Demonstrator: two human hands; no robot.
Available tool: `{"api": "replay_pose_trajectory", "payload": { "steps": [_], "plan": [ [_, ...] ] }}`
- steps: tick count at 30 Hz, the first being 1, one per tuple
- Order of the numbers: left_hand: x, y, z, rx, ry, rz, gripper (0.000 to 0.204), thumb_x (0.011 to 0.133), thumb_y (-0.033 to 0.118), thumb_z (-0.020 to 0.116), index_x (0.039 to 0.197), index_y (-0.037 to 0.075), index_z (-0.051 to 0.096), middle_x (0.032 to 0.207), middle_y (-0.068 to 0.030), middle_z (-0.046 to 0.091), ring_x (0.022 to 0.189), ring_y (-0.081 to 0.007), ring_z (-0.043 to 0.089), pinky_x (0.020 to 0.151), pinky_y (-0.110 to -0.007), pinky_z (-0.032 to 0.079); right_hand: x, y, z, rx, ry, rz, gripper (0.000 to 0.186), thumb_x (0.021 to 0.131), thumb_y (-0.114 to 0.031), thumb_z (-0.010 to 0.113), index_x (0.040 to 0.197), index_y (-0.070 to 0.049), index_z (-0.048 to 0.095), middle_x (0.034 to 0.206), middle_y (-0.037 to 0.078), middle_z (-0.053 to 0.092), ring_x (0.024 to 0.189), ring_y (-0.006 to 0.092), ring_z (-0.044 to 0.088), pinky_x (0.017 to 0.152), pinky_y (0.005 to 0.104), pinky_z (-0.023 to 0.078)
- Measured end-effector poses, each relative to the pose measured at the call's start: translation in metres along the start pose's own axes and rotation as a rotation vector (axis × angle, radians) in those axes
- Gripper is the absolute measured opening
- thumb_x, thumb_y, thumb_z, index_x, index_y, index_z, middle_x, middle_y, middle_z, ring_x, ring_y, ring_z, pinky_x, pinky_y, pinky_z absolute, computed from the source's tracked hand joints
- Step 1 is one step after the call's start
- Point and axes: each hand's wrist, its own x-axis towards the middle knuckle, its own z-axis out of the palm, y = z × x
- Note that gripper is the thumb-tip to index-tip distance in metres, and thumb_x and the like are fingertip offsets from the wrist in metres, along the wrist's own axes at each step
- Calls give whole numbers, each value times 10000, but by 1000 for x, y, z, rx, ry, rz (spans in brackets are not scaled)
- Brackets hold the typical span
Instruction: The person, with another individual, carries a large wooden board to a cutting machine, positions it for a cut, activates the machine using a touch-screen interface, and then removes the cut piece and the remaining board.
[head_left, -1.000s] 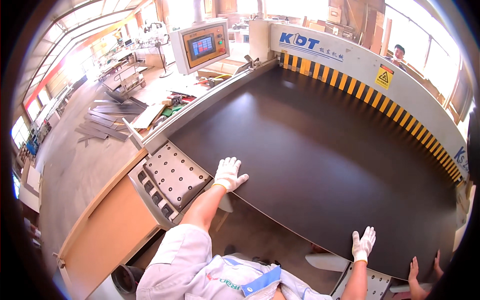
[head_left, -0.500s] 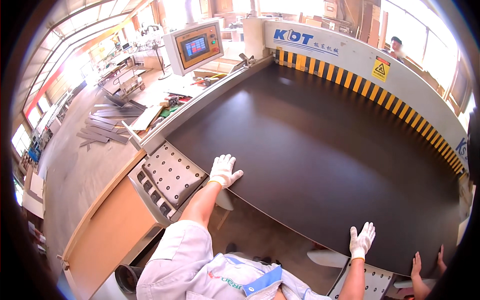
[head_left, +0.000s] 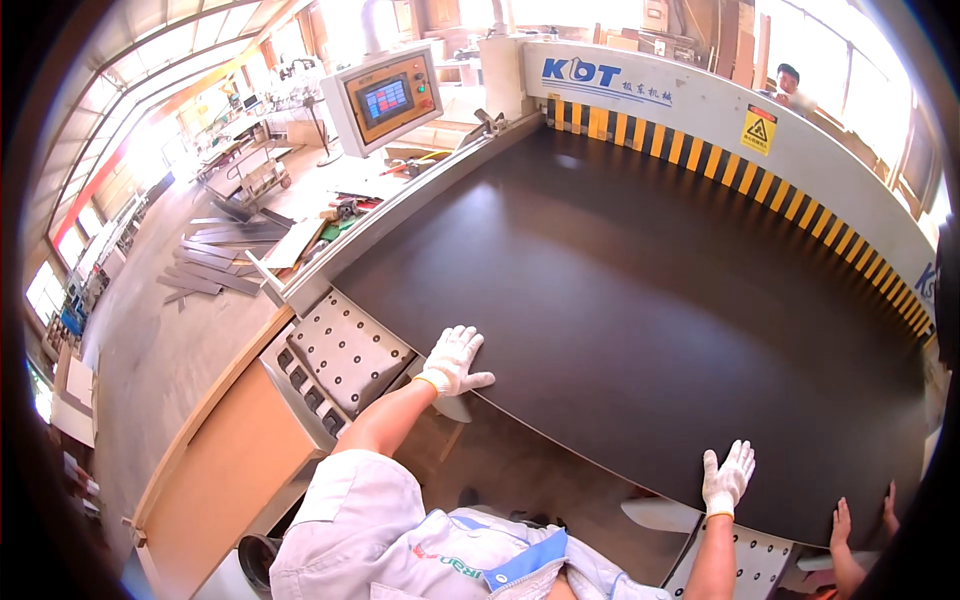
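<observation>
A large dark board lies across the machine bed. My left hand, in a white glove, rests spread on it close to the near edge, beside the left perforated table section. My right hand, also gloved, lies open near the same edge further right, by another perforated section. At the lower right, a co-worker's bare hands are on the board too. Along its far side runs a white machine beam above a yellow-and-black striped strip.
A control box is mounted at the upper left. A wooden cabinet adjoins the left side. Dark strips and a trolley stand or lie on the floor beyond. Another person is behind the beam.
Compared with half a second ago, my left hand sits slightly lower in the picture and my right slightly higher. The co-worker's hands have shifted a little toward the right.
</observation>
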Motion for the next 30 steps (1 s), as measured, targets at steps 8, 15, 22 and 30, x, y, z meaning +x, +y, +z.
{"api": "replay_pose_trajectory", "payload": {
  "steps": [8,15,22,30],
  "plan": [
    [-3,-10,-15,17,-93,149,1391,818,874,830,1815,22,367,1901,-267,293,1792,-467,178,1473,-573,113,0,-2,1,-2,5,0,948,1096,-596,685,1758,44,460,1875,264,385,1766,427,300,1469,525,180],
    [-4,-6,-23,60,-72,227,1392,748,785,926,1792,29,402,1876,-263,340,1778,-468,217,1471,-584,137,-7,1,6,30,12,-63,943,1082,-576,708,1746,50,472,1865,280,395,1758,449,310,1466,538,187],
    [-1,-13,0,45,39,193,1255,776,672,933,1761,62,452,1840,-242,402,1750,-461,293,1461,-592,197,-31,-12,22,42,42,-196,950,1061,-581,732,1714,72,508,1845,294,419,1741,468,336,1463,559,197],
    [2,-6,-4,14,12,177,1297,720,570,1012,1768,71,432,1857,-235,369,1760,-453,270,1468,-586,195,-35,-13,18,124,126,-221,884,1023,-521,790,1624,99,601,1780,319,503,1697,495,407,1447,577,248]
  ]
}}
